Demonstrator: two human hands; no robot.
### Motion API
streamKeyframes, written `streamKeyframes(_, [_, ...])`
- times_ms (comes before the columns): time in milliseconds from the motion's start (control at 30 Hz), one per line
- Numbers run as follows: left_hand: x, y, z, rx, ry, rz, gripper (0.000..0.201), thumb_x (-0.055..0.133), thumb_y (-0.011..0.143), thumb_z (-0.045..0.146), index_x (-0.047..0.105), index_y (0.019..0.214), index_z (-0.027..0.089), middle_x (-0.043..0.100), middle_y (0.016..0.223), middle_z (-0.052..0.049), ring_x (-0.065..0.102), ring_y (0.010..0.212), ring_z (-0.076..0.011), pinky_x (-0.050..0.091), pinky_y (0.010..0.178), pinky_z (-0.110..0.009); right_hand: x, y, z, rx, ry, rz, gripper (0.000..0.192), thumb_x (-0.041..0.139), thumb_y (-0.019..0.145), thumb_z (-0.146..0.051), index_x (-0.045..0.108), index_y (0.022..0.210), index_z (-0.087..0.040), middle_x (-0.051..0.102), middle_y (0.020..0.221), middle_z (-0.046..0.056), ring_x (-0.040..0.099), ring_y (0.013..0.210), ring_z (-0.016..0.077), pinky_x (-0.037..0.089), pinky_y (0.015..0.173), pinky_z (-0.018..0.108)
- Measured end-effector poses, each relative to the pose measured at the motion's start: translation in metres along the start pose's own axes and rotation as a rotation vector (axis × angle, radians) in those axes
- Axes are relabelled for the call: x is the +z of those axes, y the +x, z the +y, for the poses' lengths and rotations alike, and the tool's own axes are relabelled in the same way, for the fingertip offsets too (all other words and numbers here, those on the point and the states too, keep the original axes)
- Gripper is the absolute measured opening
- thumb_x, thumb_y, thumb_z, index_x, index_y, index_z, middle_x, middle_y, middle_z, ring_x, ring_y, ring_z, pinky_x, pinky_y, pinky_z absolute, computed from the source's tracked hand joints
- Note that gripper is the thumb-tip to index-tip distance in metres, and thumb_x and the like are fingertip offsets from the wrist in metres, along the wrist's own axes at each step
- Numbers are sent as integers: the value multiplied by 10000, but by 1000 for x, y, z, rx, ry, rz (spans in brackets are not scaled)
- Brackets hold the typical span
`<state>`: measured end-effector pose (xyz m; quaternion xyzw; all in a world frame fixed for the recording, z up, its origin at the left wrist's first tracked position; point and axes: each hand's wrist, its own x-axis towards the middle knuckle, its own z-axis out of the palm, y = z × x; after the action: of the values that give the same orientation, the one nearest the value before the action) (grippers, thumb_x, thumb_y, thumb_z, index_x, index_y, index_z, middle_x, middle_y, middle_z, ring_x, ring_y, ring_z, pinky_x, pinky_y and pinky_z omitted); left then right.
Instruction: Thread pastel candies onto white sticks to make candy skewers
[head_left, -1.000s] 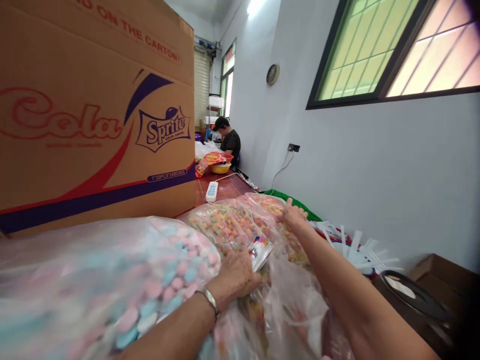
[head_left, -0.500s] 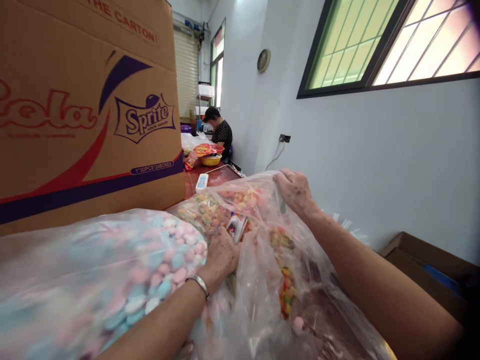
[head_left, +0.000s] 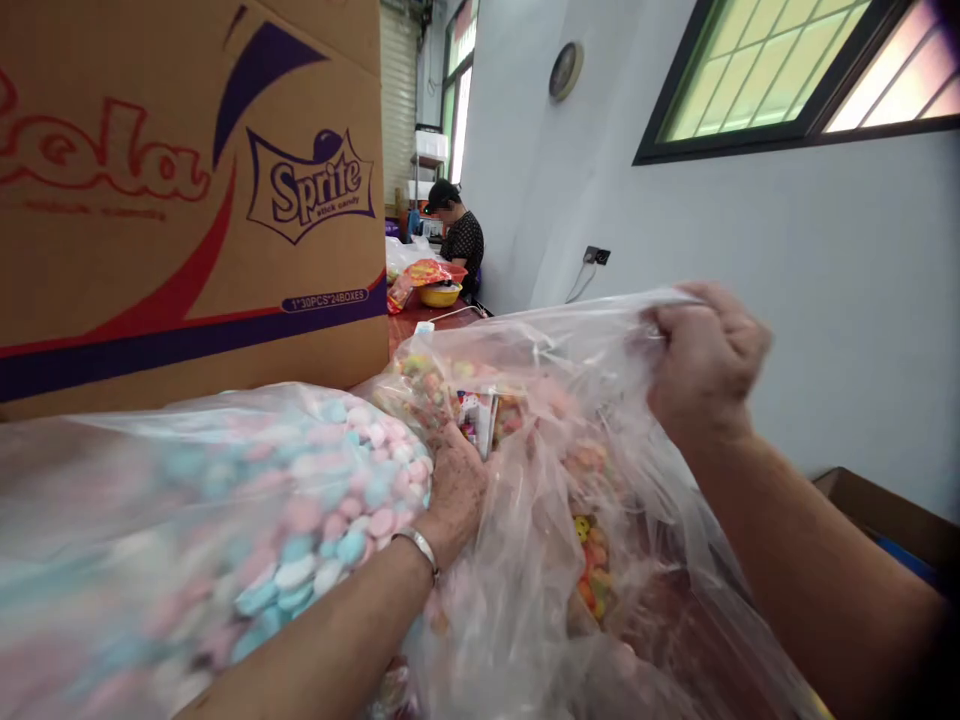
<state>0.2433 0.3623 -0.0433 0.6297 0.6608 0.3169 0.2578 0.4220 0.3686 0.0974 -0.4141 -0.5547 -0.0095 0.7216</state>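
Note:
My right hand point(head_left: 709, 360) is closed in a fist around the edge of a large clear plastic bag point(head_left: 517, 560), pulling it up taut on the right. My left hand point(head_left: 454, 490), with a bangle at the wrist, reaches to the bag's left side. Its fingers are curled and partly hidden, closed at the base of a small printed packet point(head_left: 478, 420) that stands up beyond the knuckles. Colourful gummy candies point(head_left: 592, 565) show through the crumpled film. Against my left forearm rests another clear bag of pink, blue and white round candies point(head_left: 315, 530).
A big cardboard carton point(head_left: 195, 230) printed "Sprite" stands at left behind the candies. Farther along the red table point(head_left: 412, 322) are a yellow basin point(head_left: 439, 295) and red-yellow packaging. A person point(head_left: 461, 240) in a cap sits there. An open cardboard box point(head_left: 885, 510) stands low at right.
My right hand has moved up and to the right, stretching the bag's edge higher. My left hand stays by the printed packet. The whole view has shifted slightly.

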Motion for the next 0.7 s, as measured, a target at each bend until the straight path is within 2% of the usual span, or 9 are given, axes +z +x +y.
streamKeyframes(100, [0,0,2,-34,8,9,516,611,862,296,411,1282,72,666,1189,-257,669,1115,-361,516,885,-411,-2,14,26,127,-98,-54,106,517,721,-212,543,620,-231,388,538,-52,371,473,120,267,426,241])
streamKeyframes(267, [-2,-4,5,-6,6,23,617,610,851,289,369,1375,72,653,1246,-239,656,1159,-352,499,935,-403,-11,28,44,92,-578,-286,165,492,827,-268,540,672,-235,475,584,-20,452,536,161,355,502,275])
streamKeyframes(367, [-3,-4,4,6,11,15,639,611,839,292,370,1392,80,666,1232,-230,664,1146,-363,501,929,-416,-15,25,36,85,-818,-375,150,503,865,-296,607,908,-197,595,722,42,557,653,214,441,600,325])
streamKeyframes(467, [0,-3,2,5,24,13,648,624,821,295,390,1381,68,675,1198,-244,673,1116,-390,506,912,-443,-26,14,18,-54,-923,-362,422,589,818,-282,566,1218,-148,635,1112,169,575,1006,322,463,791,419])
streamKeyframes(533, [3,-2,0,7,27,21,670,641,817,296,390,1387,51,659,1225,-264,658,1138,-403,503,929,-462,-38,2,1,-176,-1057,-444,360,549,844,-240,601,1187,-143,614,1197,195,533,1098,346,438,828,433])
streamKeyframes(567, [4,-1,0,14,26,27,692,655,815,298,382,1400,48,644,1256,-271,641,1169,-407,499,946,-469,-46,-5,-9,-191,-1135,-561,259,515,868,-226,646,1077,-149,647,1103,182,559,1027,327,436,785,408])
streamKeyframes(600, [5,-1,0,24,24,34,718,673,814,302,374,1414,45,625,1289,-278,618,1204,-409,495,964,-475,-53,-13,-19,-165,-1184,-740,196,494,886,-223,673,942,-163,670,952,149,582,897,288,428,716,369])
streamKeyframes(633, [6,0,0,38,19,41,747,696,813,311,366,1428,43,606,1319,-282,595,1235,-410,490,982,-480,-60,-22,-27,-101,-1178,-980,197,495,892,-227,670,814,-179,654,793,103,571,755,237,405,645,328])
streamKeyframes(700, [6,0,1,68,9,52,783,743,814,330,374,1440,40,585,1345,-278,571,1258,-404,489,1003,-493,-70,-42,-39,53,-941,-1483,216,538,875,-216,654,694,-192,586,627,22,507,597,154,361,572,269])
